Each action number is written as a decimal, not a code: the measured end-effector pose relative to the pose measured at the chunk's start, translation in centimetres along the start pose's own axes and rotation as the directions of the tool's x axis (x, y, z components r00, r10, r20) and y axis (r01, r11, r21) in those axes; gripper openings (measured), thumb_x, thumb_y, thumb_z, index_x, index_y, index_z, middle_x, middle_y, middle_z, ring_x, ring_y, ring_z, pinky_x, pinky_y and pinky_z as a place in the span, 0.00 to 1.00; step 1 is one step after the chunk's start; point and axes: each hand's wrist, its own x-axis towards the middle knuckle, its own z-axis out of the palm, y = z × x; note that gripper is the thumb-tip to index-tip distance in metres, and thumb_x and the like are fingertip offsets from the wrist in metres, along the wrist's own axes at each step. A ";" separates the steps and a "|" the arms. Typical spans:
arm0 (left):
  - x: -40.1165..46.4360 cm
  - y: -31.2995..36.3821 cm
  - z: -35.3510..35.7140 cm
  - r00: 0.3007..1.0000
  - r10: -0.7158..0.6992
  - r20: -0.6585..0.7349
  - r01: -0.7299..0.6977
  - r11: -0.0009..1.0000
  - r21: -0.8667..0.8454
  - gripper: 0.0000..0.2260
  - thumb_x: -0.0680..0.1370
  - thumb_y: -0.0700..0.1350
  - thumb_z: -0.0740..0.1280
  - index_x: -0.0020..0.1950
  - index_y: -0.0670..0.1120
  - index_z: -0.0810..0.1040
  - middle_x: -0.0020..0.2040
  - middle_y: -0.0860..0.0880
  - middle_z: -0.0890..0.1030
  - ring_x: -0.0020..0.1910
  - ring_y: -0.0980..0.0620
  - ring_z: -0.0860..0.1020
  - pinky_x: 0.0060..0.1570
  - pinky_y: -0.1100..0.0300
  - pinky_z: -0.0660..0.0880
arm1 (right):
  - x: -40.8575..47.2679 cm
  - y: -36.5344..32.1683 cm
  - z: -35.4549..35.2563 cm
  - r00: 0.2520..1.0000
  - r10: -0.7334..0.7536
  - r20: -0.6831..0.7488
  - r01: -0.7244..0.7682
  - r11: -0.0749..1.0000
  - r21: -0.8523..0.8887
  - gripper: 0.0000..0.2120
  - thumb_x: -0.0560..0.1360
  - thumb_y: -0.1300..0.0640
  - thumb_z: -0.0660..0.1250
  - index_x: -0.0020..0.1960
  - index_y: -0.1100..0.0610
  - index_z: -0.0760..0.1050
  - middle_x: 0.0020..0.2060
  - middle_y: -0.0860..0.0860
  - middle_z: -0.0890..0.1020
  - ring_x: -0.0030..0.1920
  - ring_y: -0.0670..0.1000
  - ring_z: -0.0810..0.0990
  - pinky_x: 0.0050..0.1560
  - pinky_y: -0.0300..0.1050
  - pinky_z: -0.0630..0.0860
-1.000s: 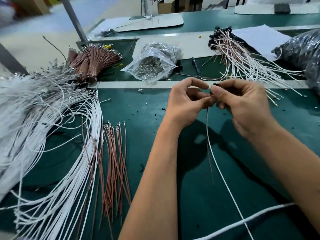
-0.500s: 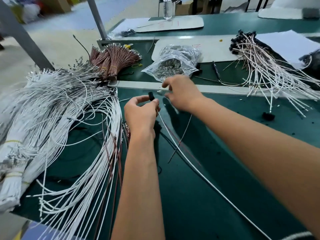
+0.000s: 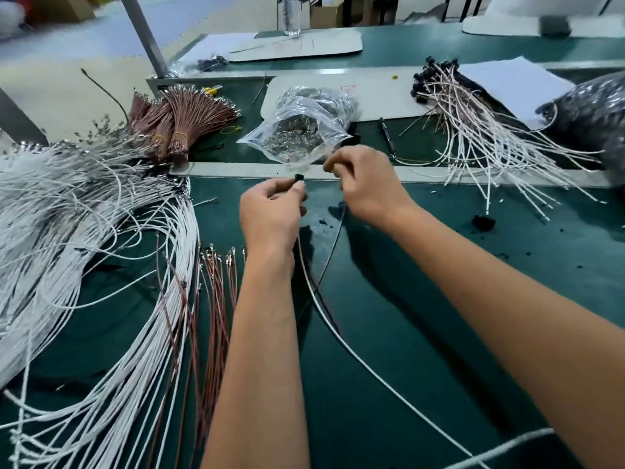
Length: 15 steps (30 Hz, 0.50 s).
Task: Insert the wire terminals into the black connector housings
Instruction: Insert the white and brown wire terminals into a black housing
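Pinching a small black connector housing point(image 3: 298, 178) between thumb and forefinger, the left hand point(image 3: 270, 214) holds it above the green desk point(image 3: 422, 299), its long axis roughly upright and its top end pointing away from the person. A white wire point(image 3: 355, 353) runs from under this hand down toward the lower right, where the right forearm hides it. The right hand point(image 3: 367, 187), just beside, has its fingers point(image 3: 333, 165) curled tight, gripping a thin dark wire point(image 3: 333, 245) that trails back toward the person (its terminal end is hidden inside the grip). Loose white wires point(image 3: 101, 265) fan across the left, brown wires point(image 3: 220, 299) lie beside them, and a clear bag point(image 3: 297, 133) sits behind the hands. Motion blur softens both hands, so the housing's openings are hard to make out.
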 end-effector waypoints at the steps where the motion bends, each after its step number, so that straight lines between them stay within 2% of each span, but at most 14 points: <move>1: -0.5 0.3 1.4 0.996 0.003 0.088 -0.002 1.000 -0.008 0.05 0.78 0.39 0.72 0.43 0.46 0.83 0.34 0.51 0.83 0.26 0.62 0.77 0.31 0.67 0.74 | -1.1 1.4 -1.5 0.998 0.058 -0.039 -0.054 0.994 0.094 0.12 0.83 0.65 0.61 0.53 0.61 0.83 0.38 0.46 0.81 0.39 0.43 0.76 0.45 0.41 0.70; 4: -2.5 0.7 5.5 0.942 0.047 0.334 -0.045 0.999 -0.012 0.04 0.78 0.36 0.71 0.50 0.42 0.84 0.40 0.46 0.84 0.31 0.62 0.78 0.33 0.70 0.74 | -4.8 4.8 -5.1 0.966 0.247 -0.074 -0.199 0.895 0.400 0.12 0.86 0.61 0.60 0.49 0.58 0.81 0.31 0.47 0.74 0.30 0.44 0.71 0.32 0.42 0.70; 7: -4.3 0.3 8.2 0.869 0.142 0.474 -0.162 0.987 0.001 0.06 0.78 0.34 0.71 0.53 0.38 0.84 0.46 0.41 0.86 0.41 0.52 0.84 0.40 0.67 0.77 | -8.0 7.1 -7.3 0.929 0.354 -0.105 -0.237 0.791 0.563 0.13 0.86 0.58 0.61 0.46 0.54 0.80 0.29 0.46 0.74 0.27 0.43 0.71 0.25 0.37 0.69; 9: -5.0 -0.3 9.0 0.829 0.213 0.517 -0.246 0.969 -0.006 0.06 0.77 0.34 0.72 0.52 0.40 0.85 0.45 0.42 0.87 0.47 0.46 0.85 0.44 0.60 0.81 | -9.6 8.0 -8.1 0.925 0.359 -0.126 -0.217 0.769 0.602 0.09 0.85 0.58 0.63 0.48 0.55 0.80 0.29 0.46 0.75 0.28 0.44 0.72 0.24 0.37 0.68; 11: -5.0 -0.8 9.0 0.808 0.262 0.528 -0.302 0.953 -0.011 0.06 0.75 0.34 0.74 0.48 0.44 0.84 0.44 0.43 0.87 0.47 0.44 0.85 0.49 0.52 0.82 | -10.4 8.4 -8.2 0.924 0.351 -0.152 -0.173 0.737 0.653 0.05 0.83 0.59 0.66 0.49 0.57 0.79 0.31 0.48 0.77 0.29 0.46 0.73 0.24 0.38 0.69; 15: -5.0 -1.3 8.6 0.758 0.292 0.583 -0.339 0.940 -0.030 0.09 0.75 0.33 0.73 0.47 0.47 0.84 0.45 0.47 0.87 0.49 0.45 0.86 0.55 0.51 0.80 | -10.8 8.5 -8.0 0.933 0.284 -0.221 -0.083 0.768 0.635 0.02 0.80 0.62 0.70 0.51 0.58 0.81 0.35 0.50 0.82 0.34 0.52 0.79 0.31 0.41 0.76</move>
